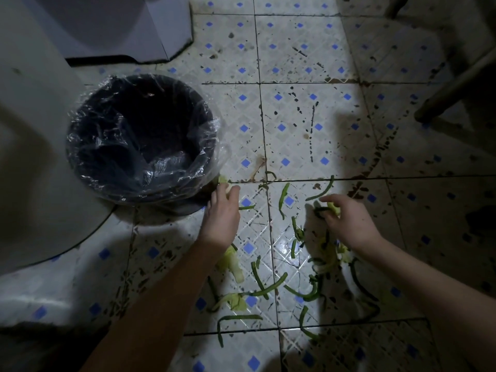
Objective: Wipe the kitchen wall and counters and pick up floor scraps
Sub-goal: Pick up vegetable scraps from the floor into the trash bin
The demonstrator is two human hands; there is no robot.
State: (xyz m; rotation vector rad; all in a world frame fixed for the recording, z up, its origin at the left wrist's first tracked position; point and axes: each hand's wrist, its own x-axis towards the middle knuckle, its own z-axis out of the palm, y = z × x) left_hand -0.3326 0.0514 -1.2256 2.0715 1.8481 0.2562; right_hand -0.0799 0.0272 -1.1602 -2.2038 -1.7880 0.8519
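Green vegetable strips [268, 287] and pale cabbage pieces [233, 264] lie scattered over the stained tile floor [295, 124] between my arms. My left hand [221, 218] reaches toward the foot of the black bin [139, 140] and pinches a pale cabbage scrap [224, 182] at its fingertips. My right hand [349, 224] is low over the floor to the right, fingers curled round a dark green strip with a pale leaf bit [328, 209].
The bin, lined with a clear plastic bag, stands at the left beside a white rounded cabinet [29, 157]. Dark wooden furniture legs [453, 87] stand at the upper right. More cabbage [332, 253] lies under my right wrist.
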